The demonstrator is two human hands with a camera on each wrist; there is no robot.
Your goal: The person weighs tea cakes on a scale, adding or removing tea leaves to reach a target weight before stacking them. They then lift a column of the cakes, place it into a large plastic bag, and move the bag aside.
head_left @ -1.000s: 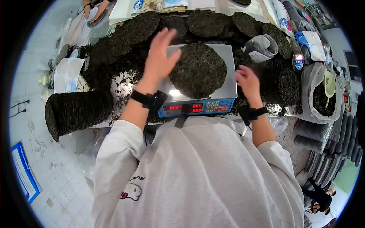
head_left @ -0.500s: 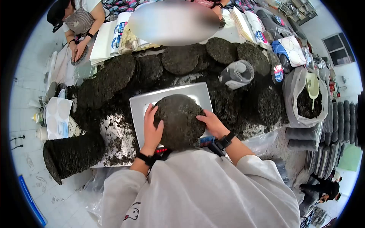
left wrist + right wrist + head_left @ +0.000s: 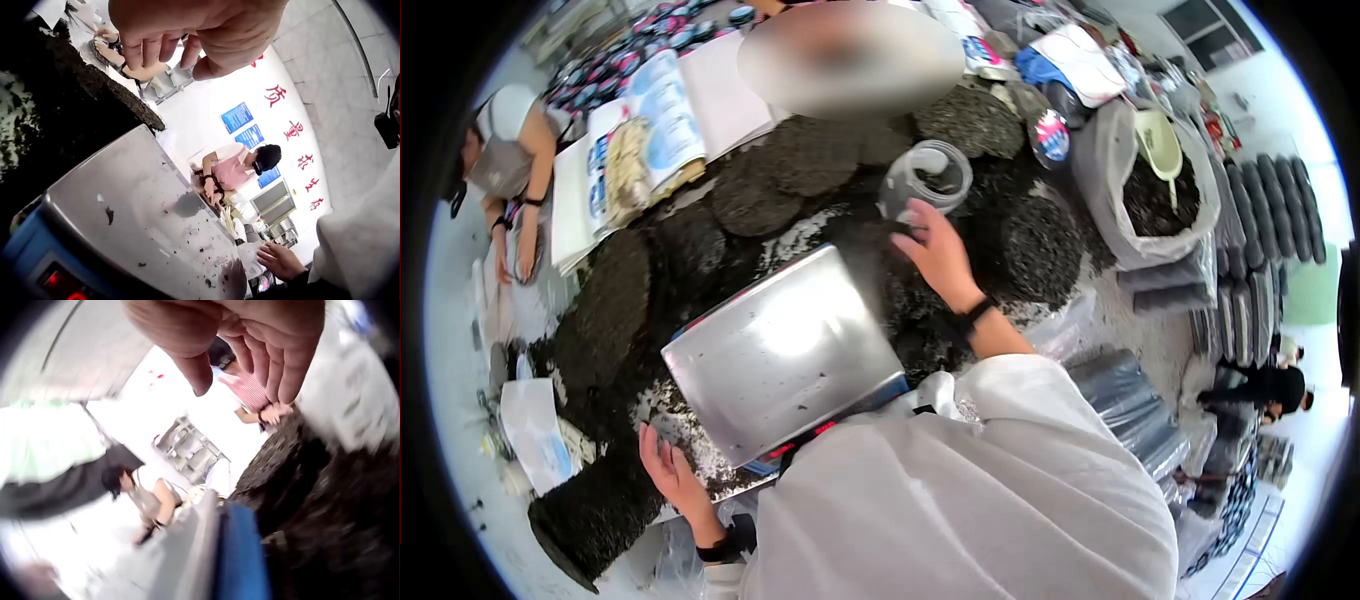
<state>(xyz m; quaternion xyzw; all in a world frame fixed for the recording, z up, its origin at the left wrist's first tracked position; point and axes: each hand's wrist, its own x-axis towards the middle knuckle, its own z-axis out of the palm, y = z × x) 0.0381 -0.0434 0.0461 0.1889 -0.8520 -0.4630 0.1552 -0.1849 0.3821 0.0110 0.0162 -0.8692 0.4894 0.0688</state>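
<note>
My left hand hovers beside the left corner of the scale's metal plate, near a long roll-like stack of dark round dried-seaweed cakes. Its fingers are relaxed with nothing in them, as the left wrist view also shows. Out over loose dark seaweed is my right hand, fingers loosely bent and close to the mouth of a clear plastic jar. No held thing shows in the right wrist view. Only small dark flakes lie on the plate. Part of the red display shows.
More seaweed cakes line the back of the table, and a thick one lies at the right. A lined bag holds dark seaweed and a pale green scoop. Another person works at the far left.
The round seaweed cake, held in both hands half a second ago, is off the scale. My hands have moved apart, left hand leftward, right hand forward. The head view has turned.
</note>
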